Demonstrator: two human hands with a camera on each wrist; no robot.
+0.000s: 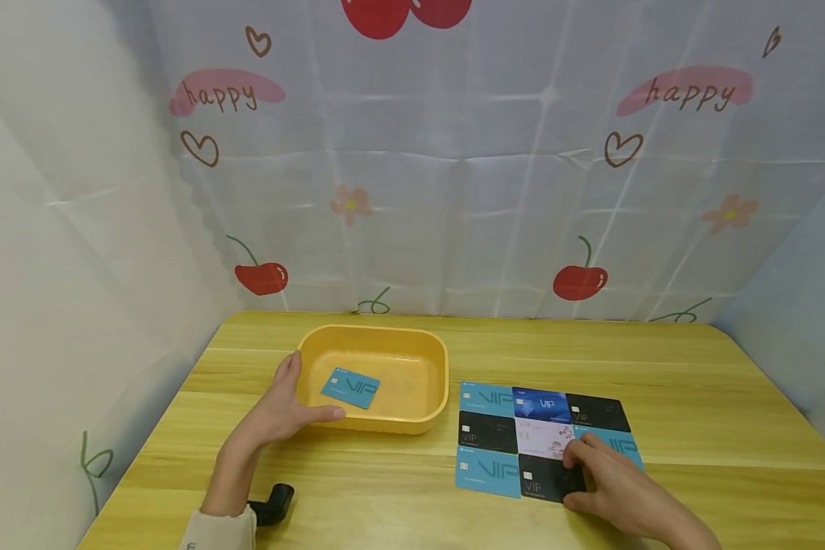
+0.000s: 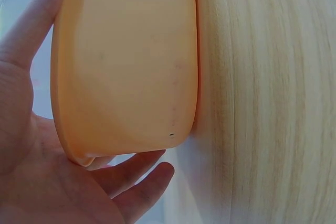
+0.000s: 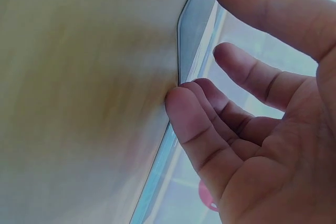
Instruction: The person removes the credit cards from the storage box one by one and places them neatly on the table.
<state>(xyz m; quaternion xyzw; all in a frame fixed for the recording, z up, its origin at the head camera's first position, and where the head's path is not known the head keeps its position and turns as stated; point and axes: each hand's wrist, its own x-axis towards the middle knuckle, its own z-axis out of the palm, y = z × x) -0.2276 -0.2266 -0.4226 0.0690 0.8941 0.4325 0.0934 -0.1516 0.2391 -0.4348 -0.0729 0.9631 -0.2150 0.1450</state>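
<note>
My left hand grips the left end of a yellow plastic basin, thumb along its near rim and fingers behind its left side. In the left wrist view the basin's outer wall fills the middle. A light blue VIP card lies inside it. My right hand pinches the right end of a black VIP card in the front row, thumb at the near corner and fingertips at the far corner. From the right wrist, the card's dark edge shows between thumb and fingertips.
Other cards lie edge to edge in rows: light blue, black, pink-white, dark blue. A black angled object lies near the left forearm. A printed curtain hangs behind the wooden table.
</note>
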